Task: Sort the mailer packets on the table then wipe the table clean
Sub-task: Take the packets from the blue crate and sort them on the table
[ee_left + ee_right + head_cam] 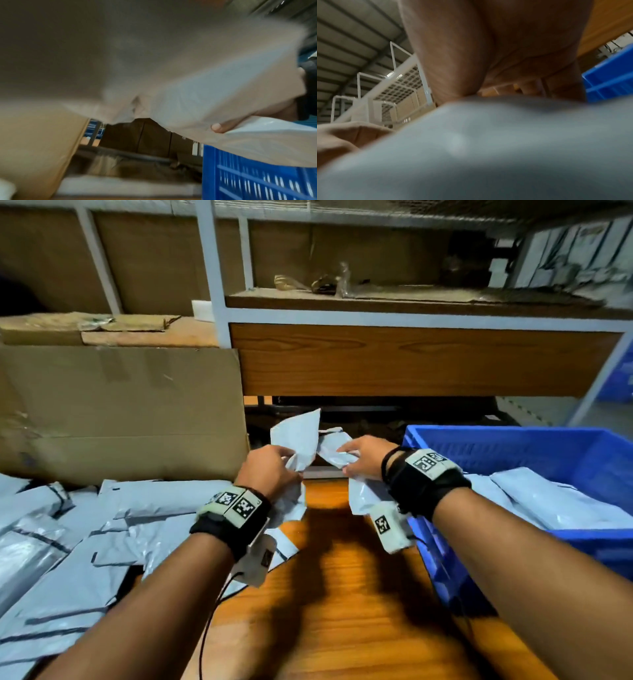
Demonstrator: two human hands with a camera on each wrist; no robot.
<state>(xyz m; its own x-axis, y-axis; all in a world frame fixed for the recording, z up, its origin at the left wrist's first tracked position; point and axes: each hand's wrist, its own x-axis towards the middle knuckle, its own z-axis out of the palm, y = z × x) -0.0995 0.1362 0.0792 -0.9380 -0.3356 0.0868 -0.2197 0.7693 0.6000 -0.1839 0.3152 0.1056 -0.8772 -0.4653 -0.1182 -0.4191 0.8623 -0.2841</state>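
Both hands are raised over the wooden table [335, 594], each gripping a grey mailer packet. My left hand [274, 465] clutches a crumpled packet [298, 436] whose corner sticks up. Just to its right, my right hand [359, 457] grips another packet [363, 494] that hangs down below the wrist. In the left wrist view the packet [197, 94] fills the frame, with a fingertip [217, 127] of the other hand pressed on it. The right wrist view shows my palm [496, 47] over a blurred grey packet [488, 148]. A pile of several packets [68, 542] covers the table's left side.
A blue plastic crate [548, 453] at the right holds several packets [565, 501]. A large cardboard sheet [120, 412] stands behind the pile. Beyond the table's far edge is a shelf unit [411, 357] with a wood panel.
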